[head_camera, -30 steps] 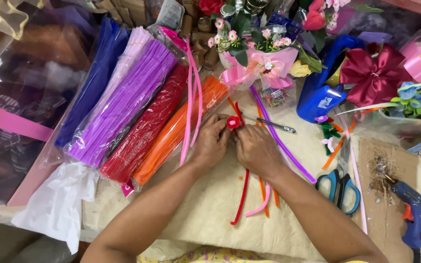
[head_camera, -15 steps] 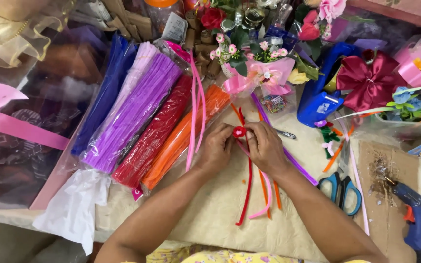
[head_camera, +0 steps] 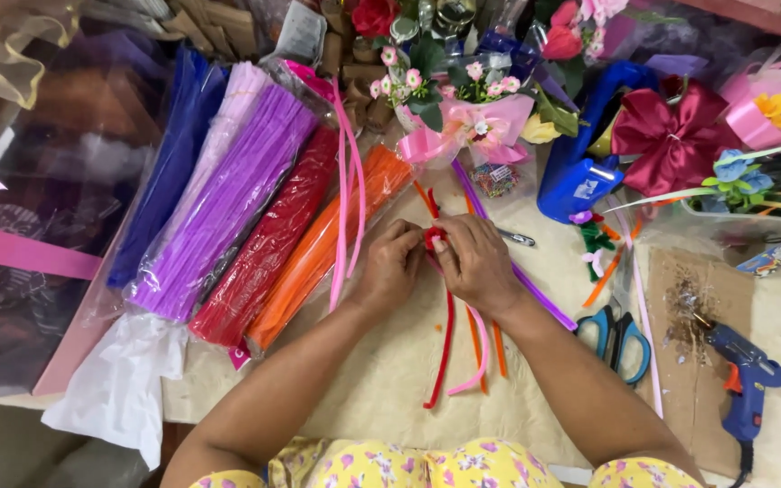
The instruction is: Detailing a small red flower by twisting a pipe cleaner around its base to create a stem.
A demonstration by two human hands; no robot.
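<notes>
- Craft counter (head_camera: 390,380), seen from above: both hands meet at centre over a red pipe cleaner (head_camera: 443,348), its far end coiled into a small knot between them, its long tail trailing toward the near edge.
- The left hand (head_camera: 389,267) has its fingers pressed together around the red coil; the right hand (head_camera: 476,262) pinches the same coil from the other side with thumb and forefinger (fingertips touching the red tuft).
- Doing this well, by the look of it, means keeping the coil tight and winding evenly — one hand steadying, the other turning — so the tail does not spring loose.
- Under and beside the hands lie loose stems: one pink (head_camera: 479,361), two or so orange (head_camera: 497,348), one long purple (head_camera: 535,289).
- To the left, five bagged bundles lie side by side — blue (head_camera: 169,167), lilac (head_camera: 228,126), purple (head_camera: 228,208), red (head_camera: 268,244), orange (head_camera: 318,244).
- To the right, one pair of blue-handled scissors (head_camera: 615,330) and one blue glue gun (head_camera: 745,384), well apart from the hands.
- At the far edge, one small pink-wrapped bouquet (head_camera: 467,113) and one dark red ribbon bow (head_camera: 671,136).
</notes>
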